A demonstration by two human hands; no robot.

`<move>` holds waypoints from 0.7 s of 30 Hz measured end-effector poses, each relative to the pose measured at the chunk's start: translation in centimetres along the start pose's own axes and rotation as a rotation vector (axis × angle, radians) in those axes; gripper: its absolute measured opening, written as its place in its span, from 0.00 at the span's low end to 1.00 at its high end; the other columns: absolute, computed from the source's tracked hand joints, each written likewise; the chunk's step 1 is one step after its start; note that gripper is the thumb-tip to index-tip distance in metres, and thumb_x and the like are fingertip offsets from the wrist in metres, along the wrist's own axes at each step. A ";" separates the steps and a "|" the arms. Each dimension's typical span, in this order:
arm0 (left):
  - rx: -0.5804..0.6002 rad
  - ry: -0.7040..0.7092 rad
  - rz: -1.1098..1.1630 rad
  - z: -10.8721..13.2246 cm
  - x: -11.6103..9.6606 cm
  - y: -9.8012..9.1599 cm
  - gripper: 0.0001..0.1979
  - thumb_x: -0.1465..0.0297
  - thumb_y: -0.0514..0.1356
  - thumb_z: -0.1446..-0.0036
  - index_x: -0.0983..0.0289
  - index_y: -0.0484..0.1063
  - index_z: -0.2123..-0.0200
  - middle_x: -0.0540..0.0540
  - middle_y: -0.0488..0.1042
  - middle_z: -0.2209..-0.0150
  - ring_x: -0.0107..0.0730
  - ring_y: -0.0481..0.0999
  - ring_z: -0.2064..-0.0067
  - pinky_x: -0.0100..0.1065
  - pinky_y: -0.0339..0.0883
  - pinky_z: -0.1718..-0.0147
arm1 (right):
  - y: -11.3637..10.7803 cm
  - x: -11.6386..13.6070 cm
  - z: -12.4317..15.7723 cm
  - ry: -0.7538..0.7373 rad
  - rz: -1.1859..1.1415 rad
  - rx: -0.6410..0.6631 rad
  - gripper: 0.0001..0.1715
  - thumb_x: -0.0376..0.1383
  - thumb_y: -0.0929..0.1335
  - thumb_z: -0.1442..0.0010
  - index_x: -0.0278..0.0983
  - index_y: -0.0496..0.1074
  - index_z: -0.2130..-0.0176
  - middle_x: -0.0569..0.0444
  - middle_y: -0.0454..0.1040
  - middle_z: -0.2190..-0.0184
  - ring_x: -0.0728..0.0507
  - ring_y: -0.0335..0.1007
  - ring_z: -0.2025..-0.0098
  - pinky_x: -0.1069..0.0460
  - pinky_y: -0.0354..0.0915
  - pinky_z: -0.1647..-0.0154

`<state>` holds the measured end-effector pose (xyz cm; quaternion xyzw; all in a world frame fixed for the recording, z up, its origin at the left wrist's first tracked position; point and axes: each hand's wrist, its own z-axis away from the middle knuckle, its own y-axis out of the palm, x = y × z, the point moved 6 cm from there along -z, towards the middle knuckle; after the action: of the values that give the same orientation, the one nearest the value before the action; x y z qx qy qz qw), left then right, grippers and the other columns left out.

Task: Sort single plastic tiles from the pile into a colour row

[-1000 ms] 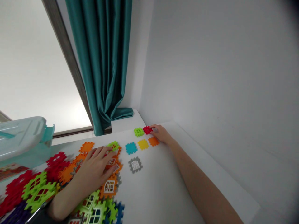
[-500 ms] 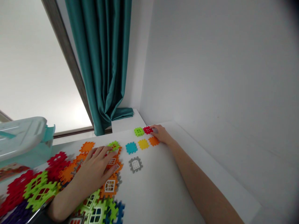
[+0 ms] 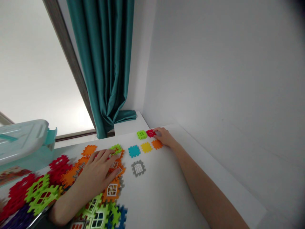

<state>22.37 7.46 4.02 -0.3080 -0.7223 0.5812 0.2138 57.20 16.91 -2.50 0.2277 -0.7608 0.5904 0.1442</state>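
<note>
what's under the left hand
Orange pieces show around the left hand, and its fingers partly cover the edge of a lime-green piece. Whatever lies directly beneath the hand is hidden.

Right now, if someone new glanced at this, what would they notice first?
Probably the heap of bright notched tiles at the lower left, with the left hand spread over it. The deep green curtain also stands out, hanging left of centre beside the pale wall. Near the middle, the right hand is at a small red tile beside a lime-green one.
</note>
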 end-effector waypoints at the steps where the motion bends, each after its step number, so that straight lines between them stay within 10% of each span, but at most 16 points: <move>1: -0.003 -0.001 0.002 0.0 0.0 0.0 0.18 0.60 0.56 0.35 0.56 0.75 0.46 0.60 0.76 0.47 0.52 0.73 0.45 0.55 0.64 0.44 | 0.0 0.0 0.0 0.000 0.003 -0.002 0.14 0.34 0.72 0.42 0.43 0.77 0.54 0.50 0.79 0.50 0.37 0.73 0.45 0.40 0.63 0.39; 15: 0.012 -0.031 0.021 0.1 0.2 0.0 0.18 0.60 0.57 0.36 0.57 0.75 0.46 0.59 0.74 0.45 0.52 0.72 0.43 0.57 0.63 0.43 | -1.9 1.1 0.0 -0.006 -0.005 -0.186 0.14 0.33 0.71 0.44 0.39 0.76 0.56 0.48 0.80 0.56 0.38 0.75 0.50 0.41 0.67 0.45; 21: 0.013 -0.035 0.011 0.1 0.0 -0.4 0.16 0.62 0.57 0.36 0.58 0.75 0.48 0.60 0.74 0.45 0.53 0.71 0.43 0.56 0.62 0.43 | -2.4 5.5 -0.7 -0.144 -0.058 -0.230 0.13 0.37 0.72 0.44 0.41 0.75 0.57 0.50 0.79 0.53 0.38 0.72 0.47 0.41 0.65 0.41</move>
<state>22.27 7.35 4.36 -0.3004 -0.7202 0.5925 0.1999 53.70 16.11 2.30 0.2732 -0.8250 0.4769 0.1315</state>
